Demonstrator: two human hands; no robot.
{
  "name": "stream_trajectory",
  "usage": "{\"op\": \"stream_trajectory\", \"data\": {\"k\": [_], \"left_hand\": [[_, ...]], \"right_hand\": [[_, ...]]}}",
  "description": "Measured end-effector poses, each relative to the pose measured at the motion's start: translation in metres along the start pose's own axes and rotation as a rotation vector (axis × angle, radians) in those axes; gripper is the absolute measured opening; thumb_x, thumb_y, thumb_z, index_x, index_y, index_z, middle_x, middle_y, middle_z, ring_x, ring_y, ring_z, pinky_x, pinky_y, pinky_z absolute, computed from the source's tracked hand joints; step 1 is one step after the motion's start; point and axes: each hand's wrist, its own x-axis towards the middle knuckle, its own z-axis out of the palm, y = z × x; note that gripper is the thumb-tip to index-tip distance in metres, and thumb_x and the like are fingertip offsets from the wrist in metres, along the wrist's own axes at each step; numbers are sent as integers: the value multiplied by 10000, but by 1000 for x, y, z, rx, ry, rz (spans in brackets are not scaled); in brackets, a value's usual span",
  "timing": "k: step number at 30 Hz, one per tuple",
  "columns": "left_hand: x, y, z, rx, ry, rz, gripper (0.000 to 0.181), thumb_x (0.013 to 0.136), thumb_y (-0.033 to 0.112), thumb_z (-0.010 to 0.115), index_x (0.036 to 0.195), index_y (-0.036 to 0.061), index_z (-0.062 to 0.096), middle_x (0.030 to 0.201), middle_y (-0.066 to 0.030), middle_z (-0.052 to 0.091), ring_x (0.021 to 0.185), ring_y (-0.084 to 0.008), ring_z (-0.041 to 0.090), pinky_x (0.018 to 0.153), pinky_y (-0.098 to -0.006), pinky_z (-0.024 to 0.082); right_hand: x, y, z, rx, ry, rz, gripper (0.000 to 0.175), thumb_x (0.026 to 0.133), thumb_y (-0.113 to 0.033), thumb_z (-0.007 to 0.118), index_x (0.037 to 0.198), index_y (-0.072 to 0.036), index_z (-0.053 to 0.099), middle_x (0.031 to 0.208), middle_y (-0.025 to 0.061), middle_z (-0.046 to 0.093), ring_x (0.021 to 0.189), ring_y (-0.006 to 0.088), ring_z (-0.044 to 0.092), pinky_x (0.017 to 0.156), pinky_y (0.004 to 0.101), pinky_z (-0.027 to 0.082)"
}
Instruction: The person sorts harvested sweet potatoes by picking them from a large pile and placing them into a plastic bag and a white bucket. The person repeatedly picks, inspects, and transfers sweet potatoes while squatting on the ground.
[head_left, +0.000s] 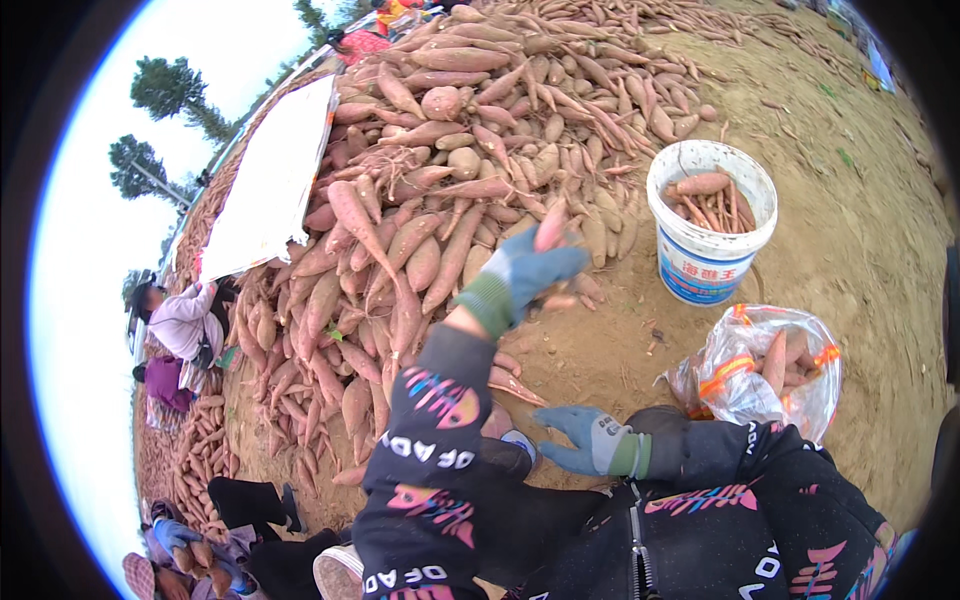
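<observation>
My left hand (529, 274), in a blue-and-grey work glove with a green cuff, is closed around a reddish sweet potato (552, 225). It is slightly blurred and hangs over the right edge of a large heap of sweet potatoes (420, 247). Another small blurred piece shows just below its fingers; whether the hand holds it too, I cannot tell. Low in front of my body, my right hand (581, 441) wears a matching glove; its fingers are spread, and nothing is in it.
A white bucket (705, 251) with thin sweet potatoes stands at the right, beside a clear plastic bag (724, 375) holding more. A white sheet (270, 172) lies on the heap's left side. Several people are at the left; one in blue gloves (176, 534) holds sweet potatoes at the bottom left.
</observation>
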Motion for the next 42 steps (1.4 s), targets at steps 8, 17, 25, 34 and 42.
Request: {"op": "stream_trajectory", "data": {"k": [8, 17, 25, 34, 42], "left_hand": [[44, -30, 40, 165, 282, 432, 615, 800, 303, 749, 1260, -22, 505, 1161, -141, 554, 1011, -223, 567, 836, -307, 457], [32, -169, 136, -42, 68, -290, 545, 854, 457, 670, 1277, 142, 536, 1169, -9, 562, 1051, -172, 548, 857, -407, 448], [111, -223, 283, 481, 132, 59, 836, 767, 469, 760, 1292, -102, 448, 1196, -190, 559, 1054, -230, 592, 822, -438, 515], [103, -217, 273, -573, -216, -313, 438, 775, 56, 697, 1162, -93, 556, 979, -140, 661, 839, -206, 659, 716, -319, 550], [44, -130, 278, -735, -340, -261, 403, 762, -28, 596, 1164, -42, 587, 1015, -131, 669, 867, -225, 676, 781, -336, 552]], "right_hand": [[-56, -1, -80, -282, 157, -13, 483, 848, -311, 631, 1217, -9, 555, 1124, 211, 606, 993, 379, 597, 875, 436, 477], [-254, 58, -312, -900, 1111, 945, 931, 744, -586, 689, 1351, 74, 435, 1391, 280, 442, 1303, 390, 424, 1080, 416, 349], [-390, 150, -270, -106, 1035, 1371, 1336, 561, -647, 803, 1433, 148, 175, 1422, 324, 374, 1332, 372, 401, 1078, 381, 348], [-388, 196, -264, -182, 1210, 1088, 436, 799, -250, 707, 1132, 14, 612, 918, 151, 699, 809, 262, 678, 730, 365, 525], [-300, 96, -312, 1146, 1093, -148, 167, 895, -153, 593, 971, -10, 633, 853, 91, 679, 731, 167, 642, 663, 279, 539]]}}
